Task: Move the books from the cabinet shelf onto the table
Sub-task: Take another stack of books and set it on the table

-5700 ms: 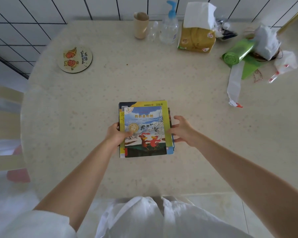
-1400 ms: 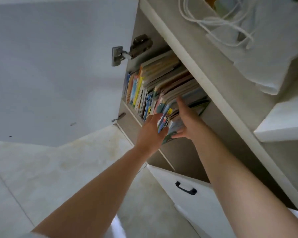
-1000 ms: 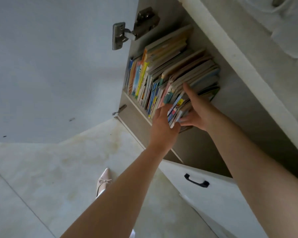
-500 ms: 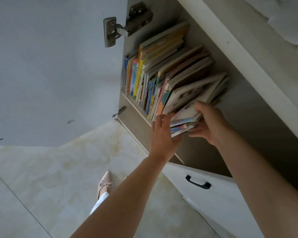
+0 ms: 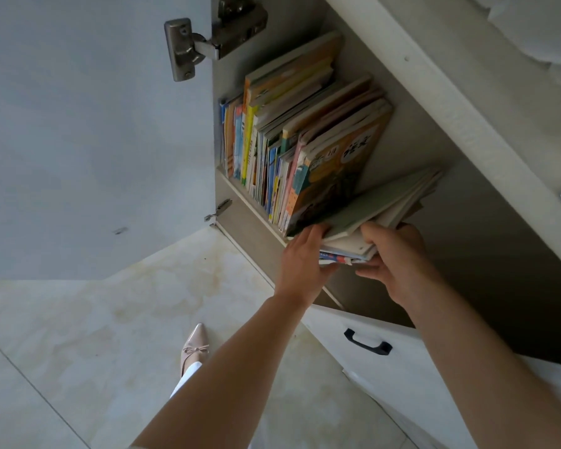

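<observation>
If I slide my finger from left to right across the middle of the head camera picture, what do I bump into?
Open cabinet door → door hinge → upright books on the shelf → orange-covered book leaning at the row's end → tipped bundle of books held by both hands → cabinet frame edge.
</observation>
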A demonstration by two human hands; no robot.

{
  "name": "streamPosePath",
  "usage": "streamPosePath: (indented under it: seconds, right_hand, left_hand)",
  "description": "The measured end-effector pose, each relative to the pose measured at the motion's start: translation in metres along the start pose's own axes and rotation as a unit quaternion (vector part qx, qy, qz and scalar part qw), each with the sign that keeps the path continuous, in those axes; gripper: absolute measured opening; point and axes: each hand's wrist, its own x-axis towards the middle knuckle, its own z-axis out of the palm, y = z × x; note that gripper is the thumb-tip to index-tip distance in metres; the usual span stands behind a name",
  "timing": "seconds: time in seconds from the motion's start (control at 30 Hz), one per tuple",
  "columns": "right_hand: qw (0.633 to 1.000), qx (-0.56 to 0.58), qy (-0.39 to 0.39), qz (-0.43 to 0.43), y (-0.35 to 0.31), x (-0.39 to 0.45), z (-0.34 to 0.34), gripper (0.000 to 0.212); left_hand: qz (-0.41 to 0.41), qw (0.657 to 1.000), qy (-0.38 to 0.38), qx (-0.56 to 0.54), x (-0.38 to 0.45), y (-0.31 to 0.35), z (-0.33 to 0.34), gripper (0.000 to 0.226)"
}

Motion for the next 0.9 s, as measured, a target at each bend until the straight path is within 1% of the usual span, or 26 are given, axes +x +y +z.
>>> streamPosePath:
  seconds: [0.1, 0.2, 0.33, 0.43, 0.5, 0.57, 0.67, 0.77, 0.83, 0.9]
  right_hand:
    - [1.000, 0.018, -0.001, -0.002, -0.001, 0.000, 0.000, 0.042]
    - [1.000, 0.026, -0.015, -0.005, -0.002, 0.000, 0.002, 0.044]
    - [0.999, 0.039, -0.031, -0.002, -0.009, -0.007, 0.006, 0.038]
    - [0.998, 0.048, -0.039, -0.001, -0.009, -0.012, 0.009, 0.039]
    - [0.998, 0.050, -0.045, -0.002, -0.006, -0.018, 0.013, 0.034]
    - [0.997, 0.056, -0.050, -0.003, -0.003, -0.025, 0.020, 0.032]
    - [0.997, 0.047, -0.061, -0.007, 0.002, -0.033, 0.030, 0.039]
    - [0.996, 0.006, -0.089, -0.026, 0.006, -0.042, 0.039, 0.037]
    - [0.993, -0.003, -0.115, -0.034, 0.007, -0.045, 0.043, 0.045]
    - [0.989, 0.020, -0.139, -0.036, 0.008, -0.039, 0.042, 0.058]
  left_hand:
    - [0.017, 1.000, 0.018, 0.004, 0.004, -0.003, -0.002, 0.055]
    - [0.025, 1.000, 0.012, 0.007, 0.006, -0.008, -0.008, 0.053]
    - [0.030, 0.999, 0.012, 0.021, 0.007, -0.010, -0.010, 0.057]
    - [0.050, 0.998, 0.036, 0.025, 0.002, -0.013, -0.011, 0.059]
    - [0.065, 0.996, 0.045, 0.035, -0.003, -0.015, -0.014, 0.065]
    - [0.063, 0.996, 0.052, 0.044, -0.007, -0.017, -0.017, 0.070]
    - [0.041, 0.996, 0.071, 0.035, -0.012, -0.021, -0.020, 0.069]
    - [0.029, 0.995, 0.097, -0.002, -0.018, -0.027, -0.030, 0.064]
    - [0.026, 0.994, 0.101, -0.020, -0.018, -0.032, -0.038, 0.061]
    - [0.006, 0.995, 0.097, -0.031, -0.013, -0.033, -0.046, 0.056]
